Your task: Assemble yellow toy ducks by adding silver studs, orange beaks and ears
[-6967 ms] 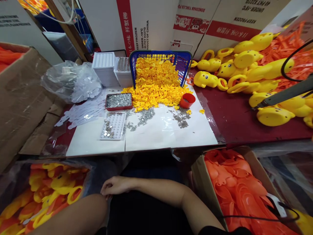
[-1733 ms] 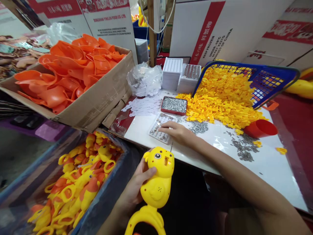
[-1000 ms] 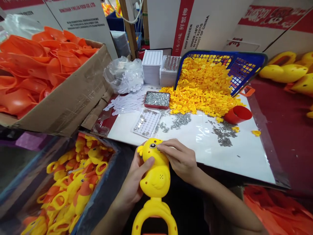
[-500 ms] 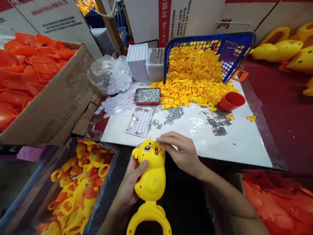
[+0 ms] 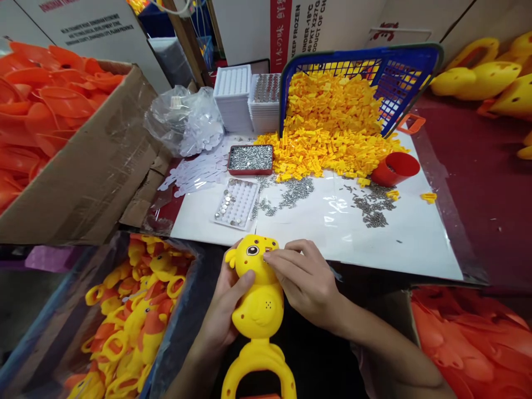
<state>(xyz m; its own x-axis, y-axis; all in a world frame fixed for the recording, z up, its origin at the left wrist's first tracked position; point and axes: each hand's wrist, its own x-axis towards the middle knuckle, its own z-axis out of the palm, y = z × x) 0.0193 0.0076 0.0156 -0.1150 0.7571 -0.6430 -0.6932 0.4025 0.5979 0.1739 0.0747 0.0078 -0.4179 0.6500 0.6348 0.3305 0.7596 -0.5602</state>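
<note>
A yellow plastic toy duck with a ring handle is held upright in front of the table edge. My left hand is closed round its left side, thumb across the front below the eye. At the opening in the duck's face, the fingertips of my right hand are pinched together; what they hold, if anything, is too small and covered to name. Just beyond lies a white pitted tray with several small silver discs. Behind it stands a red tray of small metal parts.
A blue basket spills yellow clips over the table. Near a red cup lie loose screws. Orange parts fill a carton at left; finished-looking ducks fill a bin below. More orange parts are at lower right.
My right hand has moved slightly down, its fingertips going from the top edge of the duck's face to the face opening. The left hand keeps its hold on the duck.
</note>
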